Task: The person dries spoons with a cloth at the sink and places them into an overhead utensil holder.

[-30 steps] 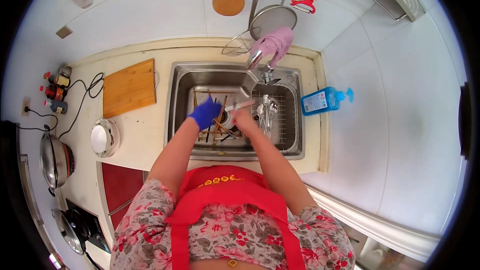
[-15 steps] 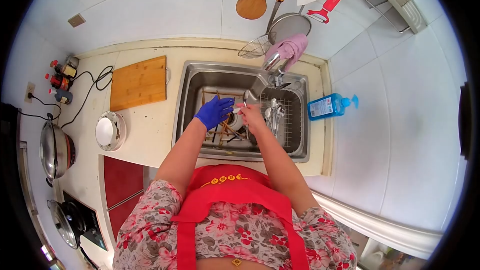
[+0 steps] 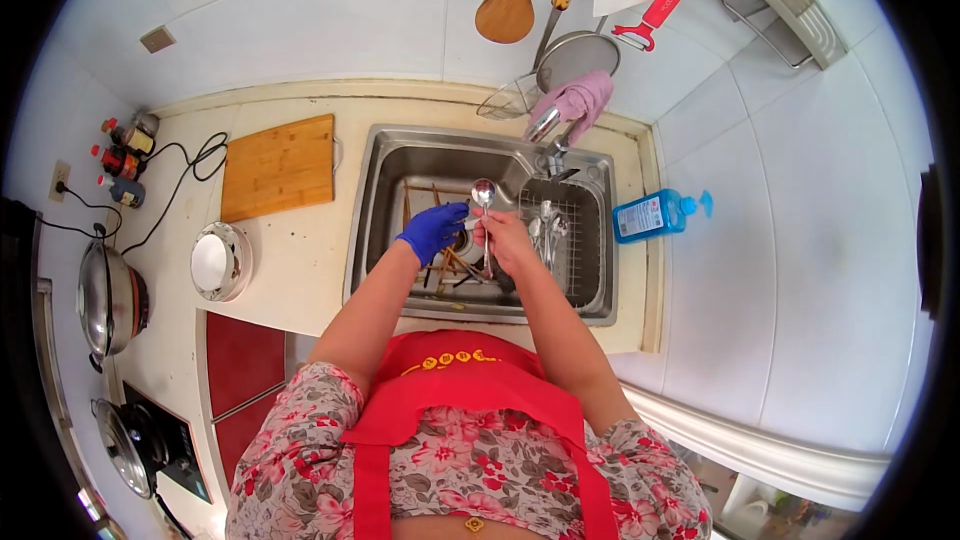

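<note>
My right hand (image 3: pixel 504 238) is bare and pinches the handle of a metal spoon (image 3: pixel 483 192), its bowl pointing up toward the back of the sink (image 3: pixel 400 155). Just left of it, my left hand (image 3: pixel 434 231) wears a blue glove, its fingertips close to the spoon and to a small whitish item between the hands that I cannot make out. Below both hands, several chopsticks (image 3: pixel 407 205) lie scattered in the large basin. In the smaller basin, metal spoons (image 3: pixel 546 227) rest on a wire rack (image 3: pixel 574 275).
Left of the sink are a cutting board (image 3: pixel 278 168) and stacked bowls (image 3: pixel 212 262). A blue soap bottle (image 3: pixel 645 217) stands to the right. The faucet (image 3: pixel 560 155) carries a pink cloth (image 3: pixel 578 103). Utensils hang behind. Bottles (image 3: pixel 122 162) and a pan (image 3: pixel 105 298) are far left.
Over the last second the view has shifted and my right hand has come to hold a spoon. Since half a second ago its bowl has turned toward the camera, and my left fingers have curled in.
</note>
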Demonstrator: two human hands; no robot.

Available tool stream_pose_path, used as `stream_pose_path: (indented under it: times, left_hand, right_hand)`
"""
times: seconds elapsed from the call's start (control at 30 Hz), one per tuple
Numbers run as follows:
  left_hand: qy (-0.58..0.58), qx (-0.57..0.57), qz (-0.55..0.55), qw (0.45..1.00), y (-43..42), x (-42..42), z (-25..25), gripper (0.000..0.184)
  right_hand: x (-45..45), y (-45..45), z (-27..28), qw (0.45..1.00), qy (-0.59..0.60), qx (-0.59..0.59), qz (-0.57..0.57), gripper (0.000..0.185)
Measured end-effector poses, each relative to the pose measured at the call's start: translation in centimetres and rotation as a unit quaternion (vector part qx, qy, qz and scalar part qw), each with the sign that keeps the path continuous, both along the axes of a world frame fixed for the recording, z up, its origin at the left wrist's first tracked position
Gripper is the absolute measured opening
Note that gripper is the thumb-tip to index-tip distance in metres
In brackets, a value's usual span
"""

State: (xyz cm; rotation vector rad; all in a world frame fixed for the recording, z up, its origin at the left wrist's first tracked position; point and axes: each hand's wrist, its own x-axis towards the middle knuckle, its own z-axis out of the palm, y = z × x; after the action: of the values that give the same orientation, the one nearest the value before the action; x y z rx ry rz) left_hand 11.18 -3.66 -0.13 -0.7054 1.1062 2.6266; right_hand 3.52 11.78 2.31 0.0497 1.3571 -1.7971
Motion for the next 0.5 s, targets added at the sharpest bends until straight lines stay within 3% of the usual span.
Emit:
stream_pose_path:
  times: [0.17,0.27,0.3,0.37,0.5]
  left_hand:
    - [-0.011,-0.156,-0.015,0.988,1.1,-0.6,2.0,0.033]
    - [-0.018,-0.187,-0.003,0.982,1.1,-1.2,2.2,0.039]
    - [-0.018,-0.188,-0.002,0.982,0.8,-1.3,2.2,0.039]
    - [0.005,-0.085,-0.031,0.996,0.0,-1.2,2.4,0.046]
    - [0.035,-0.060,-0.029,0.997,-0.4,-0.8,3.2,0.053]
  right_hand:
    - [-0.1,-0.1,0.8,1.000,0.001,0.006,0.024,0.022]
    - [-0.1,-0.3,1.5,0.999,0.017,0.012,0.029,0.022]
    - [0.0,-0.3,1.9,0.999,0.041,0.024,0.019,0.022]
    - [-0.1,-0.3,2.6,0.997,0.067,0.035,0.010,0.022]
    - [-0.6,0.0,2.5,0.991,0.127,0.046,-0.010,0.018]
